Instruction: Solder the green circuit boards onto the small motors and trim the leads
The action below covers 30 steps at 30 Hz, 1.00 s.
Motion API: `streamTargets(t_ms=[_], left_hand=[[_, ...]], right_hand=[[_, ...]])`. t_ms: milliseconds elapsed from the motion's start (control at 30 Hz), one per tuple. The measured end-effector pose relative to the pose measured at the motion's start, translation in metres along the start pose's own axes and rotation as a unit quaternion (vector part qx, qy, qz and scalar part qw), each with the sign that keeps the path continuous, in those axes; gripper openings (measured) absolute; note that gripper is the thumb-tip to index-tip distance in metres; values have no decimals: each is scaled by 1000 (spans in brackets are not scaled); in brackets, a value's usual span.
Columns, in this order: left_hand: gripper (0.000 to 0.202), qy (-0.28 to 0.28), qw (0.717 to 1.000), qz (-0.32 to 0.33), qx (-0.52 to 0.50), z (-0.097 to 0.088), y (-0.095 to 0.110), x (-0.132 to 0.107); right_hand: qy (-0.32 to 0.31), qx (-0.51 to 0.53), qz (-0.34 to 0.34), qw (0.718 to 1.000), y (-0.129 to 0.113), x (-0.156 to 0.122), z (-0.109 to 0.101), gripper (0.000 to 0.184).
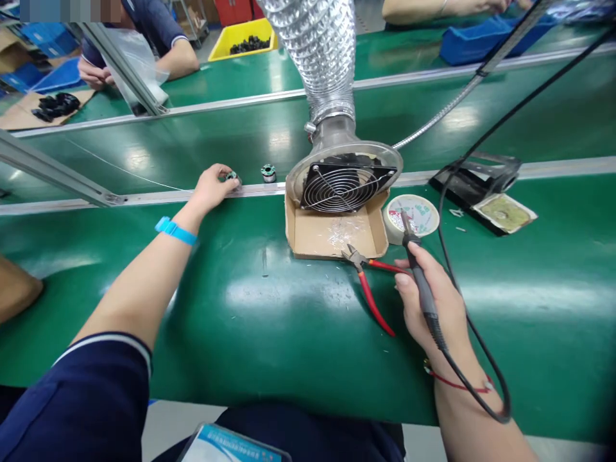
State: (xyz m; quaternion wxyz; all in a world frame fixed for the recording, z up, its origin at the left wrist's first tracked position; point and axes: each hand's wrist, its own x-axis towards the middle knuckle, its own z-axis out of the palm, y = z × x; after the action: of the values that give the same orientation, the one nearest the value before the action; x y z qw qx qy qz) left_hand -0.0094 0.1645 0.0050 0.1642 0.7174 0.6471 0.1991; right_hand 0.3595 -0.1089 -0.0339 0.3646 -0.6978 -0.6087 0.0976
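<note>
My left hand reaches forward to the metal rail and its fingers close on a small round coil part. A second coil part stands on the rail just to its right. My right hand grips a black soldering iron, whose tip points up toward a round white tin. Red-handled cutters lie on the green mat just left of that hand. A fume-extractor fan sits over a cardboard tray between my hands.
A silver duct rises from the fan. A black iron stand with a sponge sits at right, cable trailing. Across the conveyor, other people's arms work near a yellow bin and blue bins. A metal frame bar crosses at left.
</note>
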Motion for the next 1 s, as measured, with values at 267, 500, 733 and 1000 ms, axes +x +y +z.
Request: streamTargets(t_ms=[267, 500, 733, 1000], left_hand=[[46, -195, 959, 208, -9, 8, 23, -124], [38, -279, 922, 205, -174, 16, 70, -189], [44, -352, 875, 207, -260, 21, 114, -213], [54, -327, 871, 273, -246, 17, 109, -218]], right_hand=[[102, 113, 98, 983, -12, -7, 2, 48], [52, 250, 63, 965, -71, -33, -5, 37], [-106, 248, 1, 963, -104, -20, -4, 43], [-199, 300, 21, 933, -107, -14, -5, 42]])
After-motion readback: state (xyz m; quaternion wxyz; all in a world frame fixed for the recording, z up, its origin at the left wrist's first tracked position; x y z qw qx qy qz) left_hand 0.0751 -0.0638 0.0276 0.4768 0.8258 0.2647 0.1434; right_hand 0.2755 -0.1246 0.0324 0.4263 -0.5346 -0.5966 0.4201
